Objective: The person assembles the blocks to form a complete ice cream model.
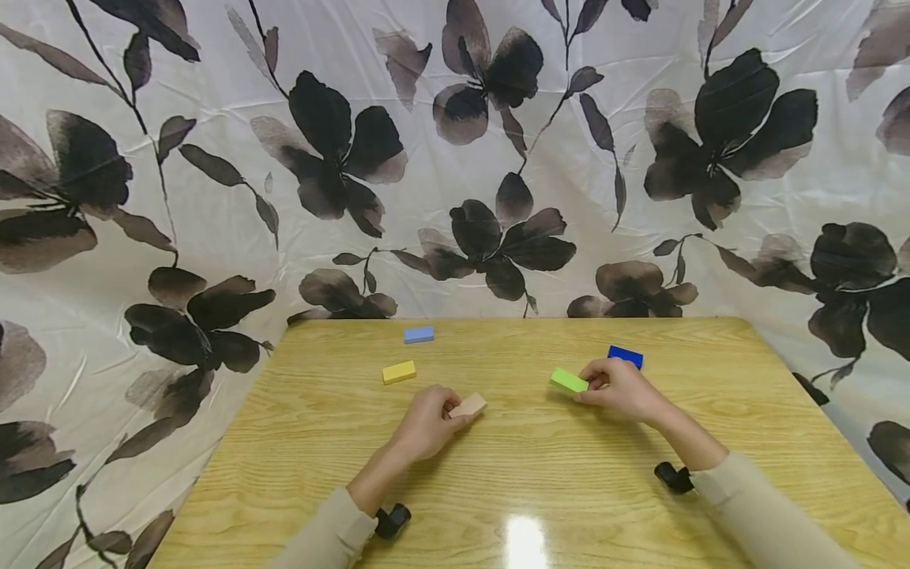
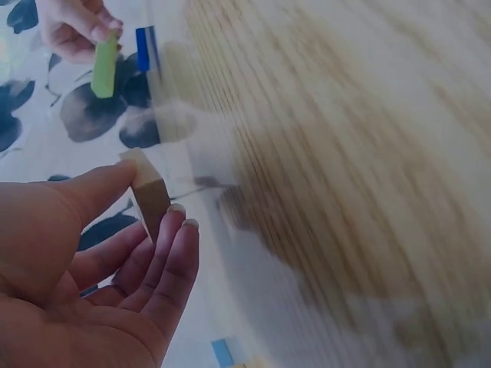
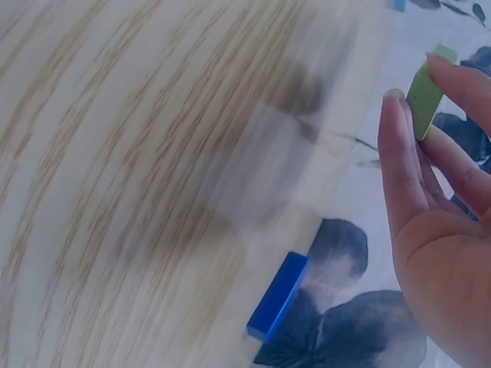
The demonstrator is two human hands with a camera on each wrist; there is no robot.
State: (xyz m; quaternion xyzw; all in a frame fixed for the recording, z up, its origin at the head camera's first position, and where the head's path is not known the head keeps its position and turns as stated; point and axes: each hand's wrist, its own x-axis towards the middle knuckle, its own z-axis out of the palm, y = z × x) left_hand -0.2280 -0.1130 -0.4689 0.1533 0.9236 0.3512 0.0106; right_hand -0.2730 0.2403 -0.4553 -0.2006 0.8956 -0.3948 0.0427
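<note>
Between thumb and fingers my left hand (image 1: 430, 423) pinches a plain wooden block (image 1: 468, 406), left of the table's middle. The left wrist view shows that same wooden block (image 2: 150, 192) gripped near its end, tilted. Farther right, my right hand (image 1: 622, 390) holds a light green block (image 1: 569, 381) by one end. In the right wrist view the green block (image 3: 426, 96) sits between thumb and fingertips. A dark blue block (image 1: 626, 356) lies on the table just behind the right hand, partly covered by it. Whether the held blocks touch the table is hard to tell.
A yellow block (image 1: 399, 372) lies beyond the left hand, and a light blue block (image 1: 419, 335) is near the far edge of the wooden table (image 1: 526, 466). Behind the table hangs a floral cloth (image 1: 441, 158). Both wrists carry small black cameras.
</note>
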